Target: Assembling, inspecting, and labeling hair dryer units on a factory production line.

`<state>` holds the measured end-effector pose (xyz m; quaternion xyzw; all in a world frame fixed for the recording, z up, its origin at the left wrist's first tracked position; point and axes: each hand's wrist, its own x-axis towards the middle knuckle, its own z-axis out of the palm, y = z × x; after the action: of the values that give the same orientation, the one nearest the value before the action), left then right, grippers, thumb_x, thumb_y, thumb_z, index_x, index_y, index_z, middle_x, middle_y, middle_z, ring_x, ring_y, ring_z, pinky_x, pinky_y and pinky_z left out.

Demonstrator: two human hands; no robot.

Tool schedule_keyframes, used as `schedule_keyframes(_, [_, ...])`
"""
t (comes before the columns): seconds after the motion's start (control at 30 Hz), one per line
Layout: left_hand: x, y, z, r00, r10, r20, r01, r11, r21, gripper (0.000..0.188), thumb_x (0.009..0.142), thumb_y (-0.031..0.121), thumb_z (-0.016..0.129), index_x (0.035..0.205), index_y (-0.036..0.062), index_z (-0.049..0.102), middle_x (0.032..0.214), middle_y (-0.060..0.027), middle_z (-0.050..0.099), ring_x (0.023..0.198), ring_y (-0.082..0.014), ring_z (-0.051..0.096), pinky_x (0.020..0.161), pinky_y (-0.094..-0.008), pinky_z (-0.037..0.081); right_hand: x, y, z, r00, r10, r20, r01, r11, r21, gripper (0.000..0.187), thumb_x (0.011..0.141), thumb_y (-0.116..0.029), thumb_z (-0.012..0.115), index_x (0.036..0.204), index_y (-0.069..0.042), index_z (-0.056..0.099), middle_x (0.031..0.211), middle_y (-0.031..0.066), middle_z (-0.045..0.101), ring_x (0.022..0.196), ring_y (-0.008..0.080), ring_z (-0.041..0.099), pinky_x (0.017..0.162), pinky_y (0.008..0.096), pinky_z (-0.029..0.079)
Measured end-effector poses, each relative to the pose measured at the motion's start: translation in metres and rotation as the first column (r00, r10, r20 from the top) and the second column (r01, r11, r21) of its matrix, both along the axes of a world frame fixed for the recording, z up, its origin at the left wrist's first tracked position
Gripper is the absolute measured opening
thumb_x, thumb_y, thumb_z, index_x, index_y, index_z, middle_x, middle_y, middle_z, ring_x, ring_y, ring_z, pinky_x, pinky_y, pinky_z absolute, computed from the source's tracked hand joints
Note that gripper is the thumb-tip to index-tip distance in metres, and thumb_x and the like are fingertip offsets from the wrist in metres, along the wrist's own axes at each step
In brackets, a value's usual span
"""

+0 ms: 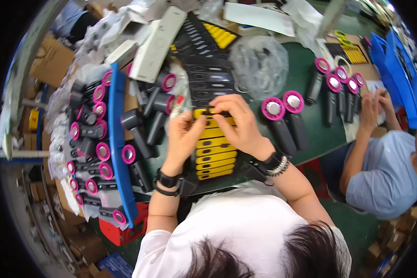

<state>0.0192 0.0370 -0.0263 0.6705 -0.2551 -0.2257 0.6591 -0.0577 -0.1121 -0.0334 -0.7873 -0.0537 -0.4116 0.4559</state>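
Note:
Several yellow strips [215, 154] with dark slots lie in a column on the green table. At the column's far end, my left hand [184, 134] is closed, its thumb and finger pinching the end of a yellow strip [199, 112]. My right hand [238, 124] is closed too, with its thumb and fingertips together over a small dark piece [210, 110] on that strip. The fingers hide most of what they pinch. Just beyond my hands, flat black strips [211, 76] with light markings continue the column.
A blue bin [118, 139] on the left borders many black handheld devices with pink rings [103, 151]. Similar devices [282, 111] lie to the right. A clear plastic bag [259, 62] and a white box [157, 44] lie beyond. A co-worker in light blue [384, 176] sits at right.

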Motion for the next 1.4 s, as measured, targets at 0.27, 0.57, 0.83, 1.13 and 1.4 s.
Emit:
schedule_keyframes(0.27, [0.051,0.009,0.013,0.978,0.202,0.050,-0.203,0.979,-0.001,0.023,0.086,0.004,0.060,0.108,-0.0015,0.058,0.088,-0.0027,0.062,0.077,-0.0083,0.057,0.069,-0.0220,0.046,-0.048,-0.020,-0.001,0.992,0.041,0.115,-0.074,0.950,0.304,0.011,0.085,0.006,0.051,0.095,0.002,0.053,0.103,0.0129,0.052,0.090,0.0187,0.057,0.080,0.0300,0.047])
schedule_keyframes(0.57, [-0.005,-0.006,0.024,0.834,0.150,0.530,-0.175,0.985,-0.003,0.046,0.078,0.003,0.065,0.122,0.0029,0.050,0.105,-0.0082,0.058,0.094,-0.0185,0.058,0.080,-0.0272,0.046,-0.150,-0.053,-0.041,0.871,-0.331,-0.362,0.417,0.889,0.191,0.033,0.077,0.004,0.065,0.108,0.000,0.052,0.108,0.0105,0.049,0.093,0.0169,0.057,0.081,0.0279,0.048])
schedule_keyframes(0.83, [-0.051,-0.059,-0.005,0.810,-0.584,0.039,0.548,0.780,0.302,0.045,0.082,0.006,0.064,0.124,-0.0001,0.048,0.112,-0.0117,0.056,0.096,-0.0149,0.058,0.082,-0.0262,0.048,-0.143,-0.040,-0.042,0.733,-0.504,-0.457,0.443,0.863,-0.242,0.055,0.069,-0.002,0.072,0.117,-0.002,0.046,0.112,0.0177,0.046,0.093,0.0340,0.056,0.075,0.0369,0.051])
schedule_keyframes(1.13, [-0.069,-0.076,-0.060,0.761,-0.558,-0.331,0.623,0.770,0.137,0.058,0.088,0.013,0.061,0.134,-0.0049,0.032,0.117,-0.0139,0.053,0.105,-0.0164,0.055,0.089,-0.0291,0.046,-0.137,-0.029,-0.049,0.729,-0.461,-0.506,0.477,0.872,-0.108,0.068,0.066,0.002,0.073,0.124,-0.002,0.039,0.120,0.0145,0.038,0.099,0.0275,0.057,0.080,0.0352,0.052])
schedule_keyframes(1.4, [-0.083,-0.084,-0.070,0.659,-0.465,-0.592,0.337,0.885,-0.321,0.045,0.090,0.011,0.056,0.127,-0.0021,0.034,0.120,-0.0135,0.051,0.111,-0.0181,0.051,0.095,-0.0304,0.042,-0.126,-0.020,-0.036,0.814,-0.329,-0.478,0.384,0.923,0.018,0.071,0.067,0.002,0.075,0.126,-0.001,0.036,0.123,0.0123,0.034,0.107,0.0262,0.057,0.080,0.0338,0.054])
